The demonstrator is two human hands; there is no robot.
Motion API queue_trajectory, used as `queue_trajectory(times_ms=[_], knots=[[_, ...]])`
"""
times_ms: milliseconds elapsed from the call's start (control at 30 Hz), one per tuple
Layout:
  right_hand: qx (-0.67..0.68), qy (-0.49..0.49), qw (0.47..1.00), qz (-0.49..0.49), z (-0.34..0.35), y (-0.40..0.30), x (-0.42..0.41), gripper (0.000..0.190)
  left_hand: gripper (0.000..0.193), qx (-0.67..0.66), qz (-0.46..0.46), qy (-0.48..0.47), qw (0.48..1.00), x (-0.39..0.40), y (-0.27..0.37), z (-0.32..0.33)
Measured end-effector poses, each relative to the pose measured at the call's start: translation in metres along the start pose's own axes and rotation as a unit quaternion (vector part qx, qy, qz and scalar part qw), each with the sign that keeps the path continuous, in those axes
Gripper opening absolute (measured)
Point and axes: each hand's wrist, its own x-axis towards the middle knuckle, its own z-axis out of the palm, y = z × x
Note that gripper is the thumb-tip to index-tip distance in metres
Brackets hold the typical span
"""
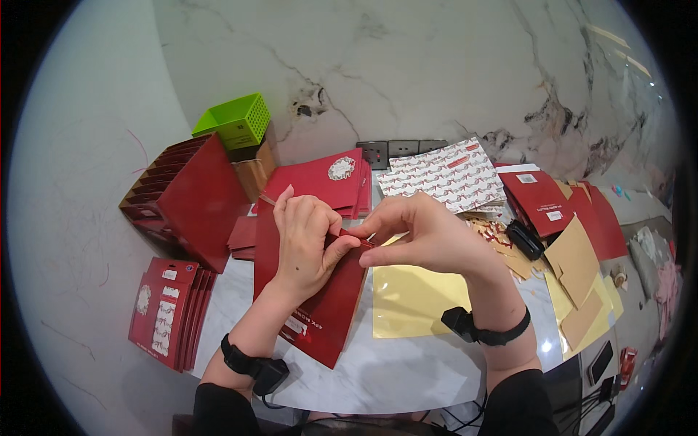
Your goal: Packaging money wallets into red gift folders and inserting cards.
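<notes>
A red printed cardboard packet [319,321] lies slanted on the table before me. My left hand [308,245] rests over its upper part, thumb and bent fingers gripping a folded edge. From the right, my right hand [420,234] holds the packet's corner between thumb and forefinger. Both thumbs are close together at this corner, and my fingers hide part of the fold. A yellow sheet [420,305] lies flat under and beside my right hand. White writing and a label show on the packet's near end.
Finished-looking red packets [163,316] stand at left, by a red compartmented box [196,201] and green basket [234,120]. Behind lie red card sheets [311,174] and patterned white sheets [447,174]. A black stapler-like object [524,240] and brown card pieces [572,261] lie right.
</notes>
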Motion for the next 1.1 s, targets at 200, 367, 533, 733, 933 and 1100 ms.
queue_trajectory(times_ms=[200, 367, 533, 733, 933, 1100], knots=[[-0.092, 0.064, 0.993, -0.049, -0.005, -0.001, -0.003, 0.022, 0.018, 0.022, -0.051, -0.023, 0.998, 0.015, 0.007, -0.024], [-0.062, 0.065, 0.995, -0.054, -0.039, 0.002, -0.012, 0.018, 0.027, -0.258, -0.302, -0.032, 0.917, 0.015, -0.028, -0.062], [-0.051, 0.063, 0.997, 0.0, -0.049, -0.001, -0.015, 0.014, 0.033, -0.363, -0.41, -0.311, 0.777, 0.021, -0.03, -0.097], [-0.069, 0.075, 0.995, 0.004, -0.049, 0.0, -0.012, 0.019, 0.031, -0.513, -0.328, -0.377, 0.698, 0.011, -0.036, -0.075], [-0.117, 0.067, 0.99, -0.037, -0.05, 0.004, -0.013, 0.025, 0.03, -0.461, -0.343, -0.41, 0.709, 0.017, -0.021, -0.062], [-0.134, 0.082, 0.988, 0.006, -0.052, 0.0, -0.017, 0.019, 0.029, -0.444, -0.338, -0.371, 0.743, 0.013, -0.013, -0.051]])
